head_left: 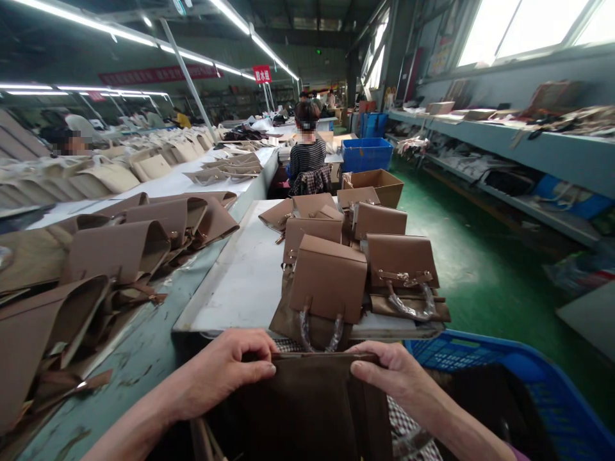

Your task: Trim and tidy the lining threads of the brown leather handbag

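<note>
Between my two hands is a dark brown handbag piece point(312, 403), its top edge level and close to my body. My left hand point(240, 358) pinches the left end of that edge, thumb in front and fingers behind. At the right end, my right hand point(384, 368) grips the same edge in the same way. The lower part of the piece runs out of view. Just beyond it, a brown handbag point(329, 275) with a plastic-wrapped handle lies on the white table point(230, 269). Another brown handbag point(401, 259) with metal fittings lies to its right.
Several brown handbags point(115, 250) cover the bench on the left. A blue plastic basket point(552, 384) with dark pieces stands at my right. Ahead, a person in a striped top point(307, 157) sits near a cardboard box point(379, 186) and a blue bin point(368, 155). Shelving point(504, 141) lines the right wall.
</note>
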`<action>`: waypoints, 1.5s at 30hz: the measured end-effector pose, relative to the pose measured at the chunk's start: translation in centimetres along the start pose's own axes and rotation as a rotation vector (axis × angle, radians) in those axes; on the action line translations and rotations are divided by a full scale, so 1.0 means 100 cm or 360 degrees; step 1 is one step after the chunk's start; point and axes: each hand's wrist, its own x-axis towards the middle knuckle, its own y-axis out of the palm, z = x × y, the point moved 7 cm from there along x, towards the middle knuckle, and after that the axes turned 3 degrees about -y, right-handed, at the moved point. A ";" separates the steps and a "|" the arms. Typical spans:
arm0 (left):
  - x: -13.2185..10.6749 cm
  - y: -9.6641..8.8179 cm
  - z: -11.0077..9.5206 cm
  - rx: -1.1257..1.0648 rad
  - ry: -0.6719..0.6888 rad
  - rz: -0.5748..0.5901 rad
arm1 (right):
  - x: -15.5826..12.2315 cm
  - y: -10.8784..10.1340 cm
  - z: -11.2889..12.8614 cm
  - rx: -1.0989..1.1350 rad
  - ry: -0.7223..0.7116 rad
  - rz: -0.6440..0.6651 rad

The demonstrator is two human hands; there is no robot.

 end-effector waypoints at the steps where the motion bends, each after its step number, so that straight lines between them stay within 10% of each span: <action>1: 0.000 0.000 -0.001 -0.0004 -0.0005 0.0001 | 0.001 -0.001 -0.001 0.0002 0.0001 -0.0023; 15: -0.002 0.002 -0.006 0.0052 -0.0022 -0.0056 | -0.004 -0.003 0.013 -0.0114 -0.0040 -0.0141; 33: -0.025 0.039 -0.049 -0.0026 0.0169 0.0707 | -0.022 0.024 0.012 -0.0819 -0.0239 0.0008; 39: -0.017 0.026 -0.028 0.0544 -0.0241 0.0206 | -0.027 0.024 0.009 -0.0796 -0.0298 0.0028; 45: -0.026 0.028 -0.020 0.0022 -0.0386 0.0131 | -0.030 0.024 0.005 -0.0833 -0.0327 0.0008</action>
